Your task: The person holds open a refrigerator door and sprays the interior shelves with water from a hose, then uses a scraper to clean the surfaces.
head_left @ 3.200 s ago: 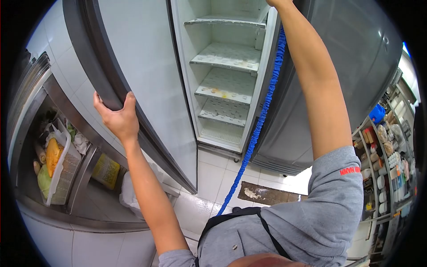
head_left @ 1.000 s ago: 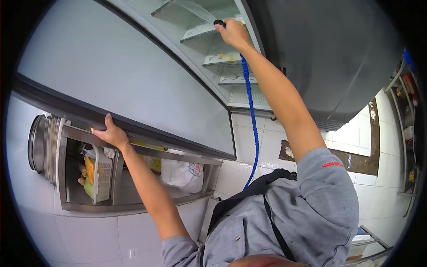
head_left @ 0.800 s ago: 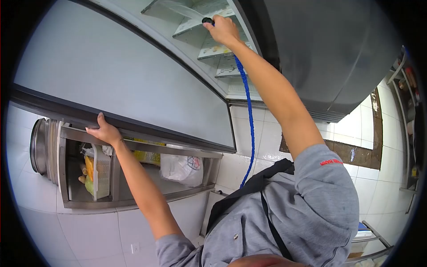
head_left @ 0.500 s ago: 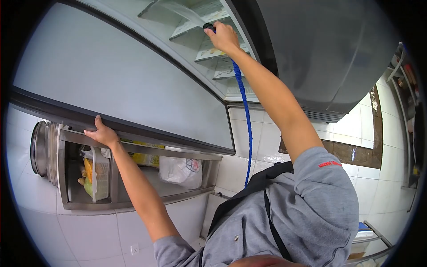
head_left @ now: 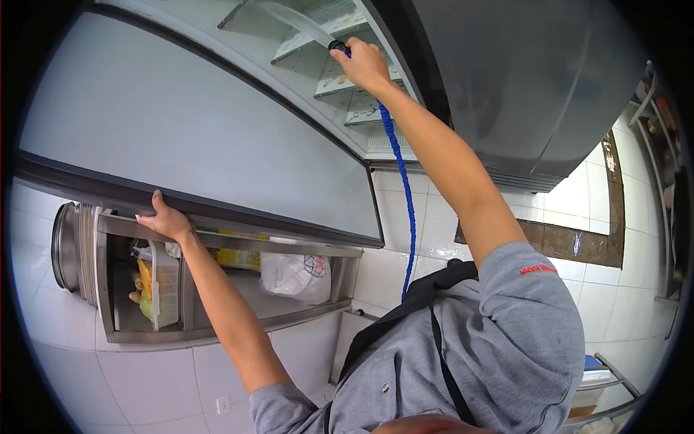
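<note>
My right hand [head_left: 365,65] is closed around the black spray nozzle [head_left: 337,47] of a blue hose [head_left: 407,195]. A stream of water [head_left: 300,23] leaves the nozzle toward the upper left, into an open refrigerator. Its wet shelves [head_left: 340,81] lie just beyond the nozzle. My left hand [head_left: 168,220] grips the dark edge of the swung-out refrigerator door [head_left: 181,123], thumb over the edge; some of its fingers are hidden. The hose hangs down past my right forearm toward the floor.
Below the door stands a metal shelf unit [head_left: 184,296] with a plastic basket [head_left: 166,282] and a white bag [head_left: 295,277]. Round metal pans [head_left: 66,246] stack at its left. A dark cabinet side [head_left: 528,87] rises at right, over wet floor tiles and a dark floor channel [head_left: 564,242].
The view has shifted slightly. Water still streams from the nozzle, and yellowish spots on the shelves look fainter. Both hands keep about the same places.
</note>
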The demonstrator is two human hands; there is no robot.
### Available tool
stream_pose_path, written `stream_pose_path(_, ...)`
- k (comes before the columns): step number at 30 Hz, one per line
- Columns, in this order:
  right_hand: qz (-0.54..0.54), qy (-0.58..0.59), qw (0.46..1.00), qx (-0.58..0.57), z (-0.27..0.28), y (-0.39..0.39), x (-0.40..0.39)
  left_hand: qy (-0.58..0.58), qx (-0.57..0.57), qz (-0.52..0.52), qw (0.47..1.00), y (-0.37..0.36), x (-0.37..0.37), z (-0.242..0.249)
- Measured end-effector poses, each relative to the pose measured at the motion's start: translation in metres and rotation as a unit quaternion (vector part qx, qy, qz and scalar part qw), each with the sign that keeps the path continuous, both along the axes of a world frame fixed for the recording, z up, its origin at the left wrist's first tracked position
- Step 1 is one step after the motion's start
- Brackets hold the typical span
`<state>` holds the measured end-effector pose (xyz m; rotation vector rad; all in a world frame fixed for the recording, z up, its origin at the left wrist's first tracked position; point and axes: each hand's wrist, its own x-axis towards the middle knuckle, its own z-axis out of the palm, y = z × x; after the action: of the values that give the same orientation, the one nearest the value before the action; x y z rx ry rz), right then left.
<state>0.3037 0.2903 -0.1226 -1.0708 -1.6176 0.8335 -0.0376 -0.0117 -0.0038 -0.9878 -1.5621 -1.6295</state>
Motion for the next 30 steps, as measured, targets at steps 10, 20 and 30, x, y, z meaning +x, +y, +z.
stream_pose_path(10,-0.011,0.019,1.0,0.005,0.003,-0.005,0.005,-0.036,0.0,-0.045,0.998,-0.002,0.015,0.003)
stream_pose_path(20,-0.013,0.002,1.0,-0.005,0.001,0.003,0.003,-0.031,-0.003,-0.018,0.999,-0.002,0.005,0.001)
stream_pose_path(30,0.017,-0.007,1.0,0.012,-0.002,0.001,0.004,-0.021,-0.02,-0.015,0.999,-0.003,0.012,0.004)
